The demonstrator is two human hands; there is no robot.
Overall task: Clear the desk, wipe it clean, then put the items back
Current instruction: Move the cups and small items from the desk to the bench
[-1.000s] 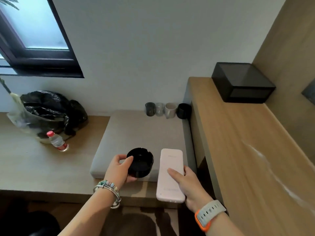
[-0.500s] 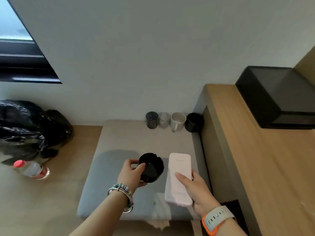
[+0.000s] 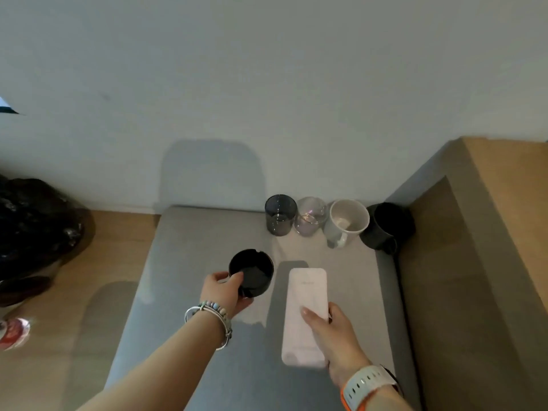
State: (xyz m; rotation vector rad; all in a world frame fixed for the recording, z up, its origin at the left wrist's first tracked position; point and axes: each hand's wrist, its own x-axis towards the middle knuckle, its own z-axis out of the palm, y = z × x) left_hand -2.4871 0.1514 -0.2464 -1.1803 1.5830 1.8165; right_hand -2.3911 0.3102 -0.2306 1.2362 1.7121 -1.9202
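Left hand (image 3: 225, 292): curled round the near rim of a black ashtray (image 3: 251, 271), thumb on the left side and fingers wrapped under the right; beaded and metal bracelets on the wrist.
Ashtray: round, notched rim, over the middle of the grey seat pad (image 3: 189, 262); whether its base touches the pad is hard to tell.
Right hand (image 3: 335, 336): grips a flat white device (image 3: 305, 304) at its near right edge, thumb lying across the top face, fingers underneath; watch with a pale strap on the wrist.
White device: long and rounded at the corners, pointing away from the person, just right of the ashtray and apart from it; a shadow falls on the pad beyond its far end.
Cups: a row of four against the wall at the pad's far right: smoked glass (image 3: 280, 215), clear glass (image 3: 310, 217), white mug (image 3: 347, 222), black mug (image 3: 388, 225), the last one in the corner.
Desk (image 3: 510, 203): wooden, higher than the pad, its side panel dropping along the pad's right edge.
Open room: a strip of grey pad shows between the held items and the cups, and a wider stretch runs to the pad's left edge.
Left side: wooden platform (image 3: 98, 262) with a black bag (image 3: 35, 221).
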